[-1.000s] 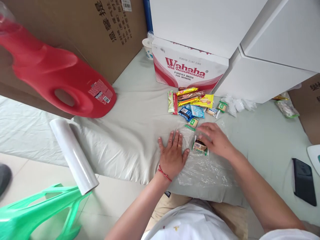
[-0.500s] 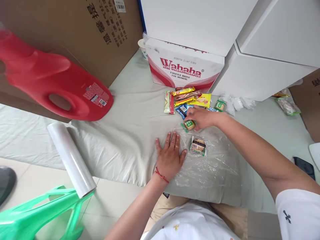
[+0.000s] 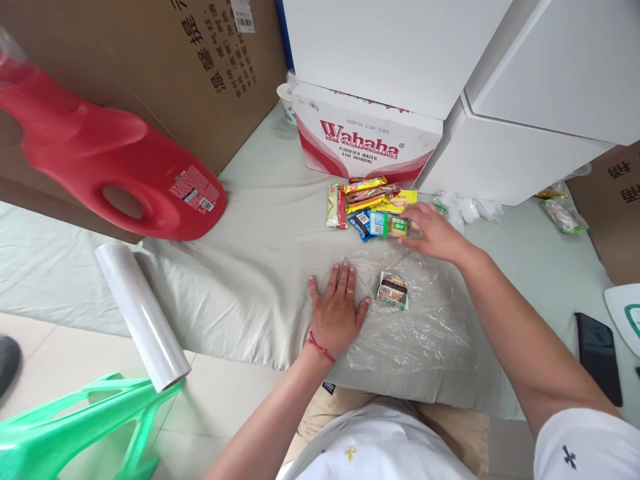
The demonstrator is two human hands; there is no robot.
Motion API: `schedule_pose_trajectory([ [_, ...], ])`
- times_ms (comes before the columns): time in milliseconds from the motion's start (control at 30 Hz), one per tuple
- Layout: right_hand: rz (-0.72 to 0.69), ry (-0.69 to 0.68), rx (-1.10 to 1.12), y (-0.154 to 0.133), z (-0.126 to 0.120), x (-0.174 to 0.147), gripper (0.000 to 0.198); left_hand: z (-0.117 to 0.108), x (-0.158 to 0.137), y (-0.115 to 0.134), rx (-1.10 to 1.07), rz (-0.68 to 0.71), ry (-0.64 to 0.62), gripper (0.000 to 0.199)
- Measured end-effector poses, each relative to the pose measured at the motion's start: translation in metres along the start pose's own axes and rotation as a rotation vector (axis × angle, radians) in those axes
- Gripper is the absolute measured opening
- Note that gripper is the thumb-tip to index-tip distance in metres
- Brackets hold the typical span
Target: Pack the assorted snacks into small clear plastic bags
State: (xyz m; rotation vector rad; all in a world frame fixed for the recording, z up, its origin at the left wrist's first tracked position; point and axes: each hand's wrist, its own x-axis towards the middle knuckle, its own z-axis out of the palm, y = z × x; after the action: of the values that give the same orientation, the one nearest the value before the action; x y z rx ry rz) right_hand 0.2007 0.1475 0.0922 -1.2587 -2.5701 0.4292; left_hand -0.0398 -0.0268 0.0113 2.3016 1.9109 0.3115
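My left hand (image 3: 337,310) lies flat, fingers stretched, on the sheet at the left edge of a clear plastic film (image 3: 425,327). My right hand (image 3: 433,230) has thumb and fingers about the right end of a small green-wrapped biscuit (image 3: 399,227), by the front of a snack pile. Another wrapped biscuit (image 3: 393,291), with a dark label, rests on the film. In the pile are a blue packet (image 3: 360,224), a green-and-red packet (image 3: 335,207), a brown bar (image 3: 373,193) and yellow packets (image 3: 409,197). My right hand partly covers the things behind it.
Behind the snacks stands a Wahaha water carton (image 3: 370,140) beneath white boxes. At left are a red jug (image 3: 125,167), a film roll (image 3: 143,317) and a green stool (image 3: 75,427). Crumpled clear bags (image 3: 470,209) and a phone (image 3: 599,357) lie at right.
My right hand has moved back and right with the green-wrapped biscuit, from beside the film to the front of the snack pile. My left hand stays flat in place.
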Motion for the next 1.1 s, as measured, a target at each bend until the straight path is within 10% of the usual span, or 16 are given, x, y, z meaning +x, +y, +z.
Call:
schedule_pose_trajectory([
  [267, 0.189, -0.165, 0.221, -0.055, 0.017, -0.091, 0.044, 0.001, 0.001, 0.0, 0.004, -0.004, 0.003, 0.067],
  [533, 0.218, -0.33, -0.14, -0.084, 0.044, -0.075, 0.053, 0.0, 0.001, 0.001, 0.01, 0.01, 0.006, 0.067],
  [1100, 0.146, -0.269, -0.022, -0.069, 0.049, -0.098, 0.06, 0.0, 0.001, 0.001, 0.024, 0.017, 0.015, 0.065],
])
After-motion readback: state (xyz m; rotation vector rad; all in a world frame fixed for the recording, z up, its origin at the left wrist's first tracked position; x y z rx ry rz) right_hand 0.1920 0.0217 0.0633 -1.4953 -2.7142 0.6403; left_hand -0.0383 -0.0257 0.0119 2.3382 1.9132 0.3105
